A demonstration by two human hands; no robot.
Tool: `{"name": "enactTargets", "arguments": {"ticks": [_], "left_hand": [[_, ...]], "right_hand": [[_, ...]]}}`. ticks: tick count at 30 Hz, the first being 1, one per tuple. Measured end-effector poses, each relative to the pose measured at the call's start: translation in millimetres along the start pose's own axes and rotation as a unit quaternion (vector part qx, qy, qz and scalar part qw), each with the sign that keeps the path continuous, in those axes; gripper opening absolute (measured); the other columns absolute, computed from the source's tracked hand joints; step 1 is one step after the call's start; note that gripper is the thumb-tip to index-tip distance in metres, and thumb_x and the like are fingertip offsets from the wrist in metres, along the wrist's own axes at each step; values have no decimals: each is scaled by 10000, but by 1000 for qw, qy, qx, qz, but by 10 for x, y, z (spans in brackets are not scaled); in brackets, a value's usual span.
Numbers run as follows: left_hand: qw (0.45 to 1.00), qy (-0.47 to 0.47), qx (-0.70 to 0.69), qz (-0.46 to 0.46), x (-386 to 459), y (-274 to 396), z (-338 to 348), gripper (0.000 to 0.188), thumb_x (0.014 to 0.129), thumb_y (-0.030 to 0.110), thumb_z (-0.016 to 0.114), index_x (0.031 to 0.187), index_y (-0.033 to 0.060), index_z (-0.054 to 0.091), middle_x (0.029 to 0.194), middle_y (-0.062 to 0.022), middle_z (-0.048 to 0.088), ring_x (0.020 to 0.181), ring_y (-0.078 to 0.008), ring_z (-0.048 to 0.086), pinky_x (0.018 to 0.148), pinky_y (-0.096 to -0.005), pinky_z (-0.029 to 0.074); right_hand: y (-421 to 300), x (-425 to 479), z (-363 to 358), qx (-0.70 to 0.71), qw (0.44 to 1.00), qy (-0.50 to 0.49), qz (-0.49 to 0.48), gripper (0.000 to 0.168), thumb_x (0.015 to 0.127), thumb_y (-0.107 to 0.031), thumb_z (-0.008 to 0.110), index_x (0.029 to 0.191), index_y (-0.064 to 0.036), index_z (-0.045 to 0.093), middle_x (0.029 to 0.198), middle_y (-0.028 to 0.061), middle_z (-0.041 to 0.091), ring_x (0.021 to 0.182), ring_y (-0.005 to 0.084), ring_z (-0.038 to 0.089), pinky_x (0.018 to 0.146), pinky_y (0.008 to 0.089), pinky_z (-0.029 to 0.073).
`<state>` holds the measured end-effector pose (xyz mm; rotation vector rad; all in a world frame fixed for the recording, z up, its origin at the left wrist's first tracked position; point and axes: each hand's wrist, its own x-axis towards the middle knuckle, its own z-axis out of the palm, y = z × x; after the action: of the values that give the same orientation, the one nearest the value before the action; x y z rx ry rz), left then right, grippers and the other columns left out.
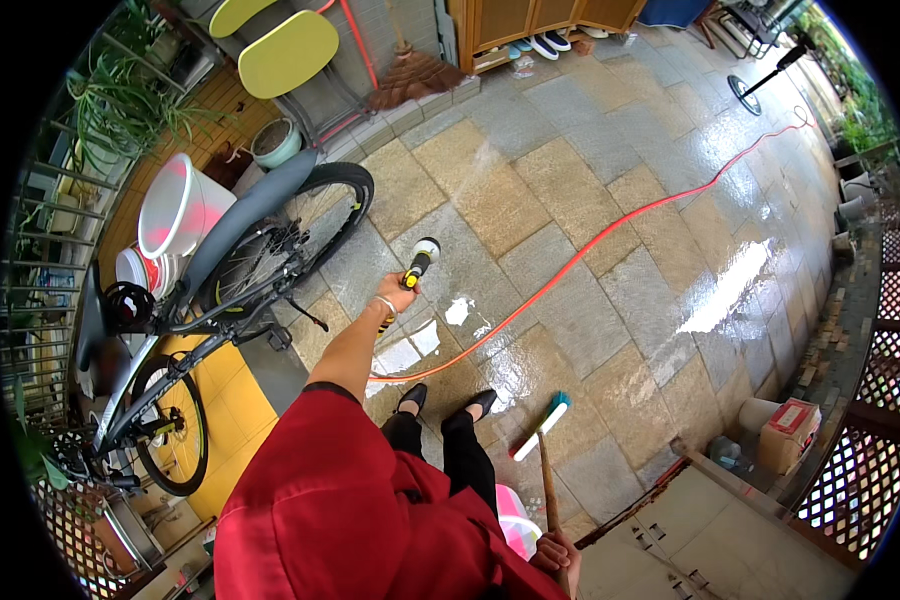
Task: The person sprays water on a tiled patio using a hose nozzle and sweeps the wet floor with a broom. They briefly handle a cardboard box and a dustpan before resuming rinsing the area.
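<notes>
My left hand (396,291) grips a black and yellow hose spray nozzle (421,262), held out over the wet stone tiles (547,300). A faint spray seems to leave its head towards the top of the view. From beside my feet an orange-red hose (592,244) curves across the tiles to the far right. My right hand (555,553) is closed round the wooden handle (547,480) of a floor brush. Its white and teal head (544,427) rests on the tiles, right of my black shoes. A pink and white bucket (516,517) stands partly hidden beside my leg.
A bicycle (270,285) stands at the left by a white and pink bucket (184,206). Yellow chairs (289,56), a broom (416,75) and a wooden shoe cabinet (540,22) line the far wall. At the lower right are a cabinet (690,517) and a cardboard box (789,435).
</notes>
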<state>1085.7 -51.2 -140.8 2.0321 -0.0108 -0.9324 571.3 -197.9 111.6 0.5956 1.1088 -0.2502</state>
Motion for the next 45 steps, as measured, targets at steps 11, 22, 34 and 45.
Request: {"name": "enactTargets", "arguments": {"ticks": [11, 22, 34, 45], "left_hand": [[999, 13, 13, 49, 242, 1187, -132, 70, 707, 46, 574, 753, 70, 620, 556, -16, 540, 433, -109, 478, 412, -275, 365], [947, 10, 267, 179, 1572, 2021, -50, 247, 718, 207, 648, 938, 95, 665, 856, -154, 674, 822, -306, 646, 715, -379, 492], [950, -47, 209, 229, 2980, 2505, 117, 227, 720, 191, 629, 925, 96, 647, 817, -164, 658, 799, -326, 630, 703, -386, 485], [933, -195, 160, 257, 3298, 2564, 501, 210, 712, 149, 649, 909, 77, 654, 770, -140, 652, 760, -266, 637, 690, -367, 483]], "right_hand": [[-307, -94, 287, -263, 939, 177, -134, 247, 918, -152, 419, 676, -157, 367, 564, -81, 311, 439, 40, 269, 404, 180, 236], [-253, 384, 791, -122, 992, -9, -39, 285, 938, -191, 436, 657, -170, 388, 530, -81, 318, 412, 38, 286, 384, 186, 213], [402, 837, 1600, -213, 970, -102, -49, 299, 952, -236, 439, 661, -184, 400, 535, -84, 322, 413, 35, 291, 385, 186, 199], [320, 1055, 1474, -94, 991, -78, -59, 283, 960, -255, 439, 685, -184, 427, 583, -93, 350, 491, 49, 339, 456, 179, 258]]}}
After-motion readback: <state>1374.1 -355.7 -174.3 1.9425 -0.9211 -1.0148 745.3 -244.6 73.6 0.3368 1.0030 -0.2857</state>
